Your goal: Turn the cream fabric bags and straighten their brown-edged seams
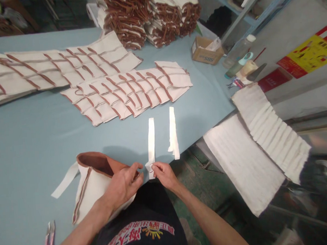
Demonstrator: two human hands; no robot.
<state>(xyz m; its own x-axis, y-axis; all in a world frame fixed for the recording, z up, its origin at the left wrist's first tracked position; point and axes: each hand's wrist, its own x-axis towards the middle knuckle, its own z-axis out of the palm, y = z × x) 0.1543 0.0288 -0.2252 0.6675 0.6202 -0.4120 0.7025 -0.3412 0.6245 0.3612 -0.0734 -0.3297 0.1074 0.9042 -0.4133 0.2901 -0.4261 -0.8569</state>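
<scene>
A cream fabric pouch with a brown lining (95,178) lies near the table's front edge, its mouth gaping. My left hand (125,184) rests over the pouch's right side, fingers apart and reaching toward a white strip (151,138). The lower end of that strip is pinched between the thumb and fingers of my right hand (163,173), and a small piece there looks folded or lifted. Just to the right lies a little stack of more white strips (173,133). Another white strip (65,179) sticks out from the pouch's left side.
Overlapping cream pieces with brown edging (131,91) lie in rows across the blue table (37,145). Tall bundles (126,21) stand behind. Pink-handled snips (50,238) lie front left. A small cardboard box (206,50) and bottles (240,64) line the right edge, beside hanging white cloths (243,165).
</scene>
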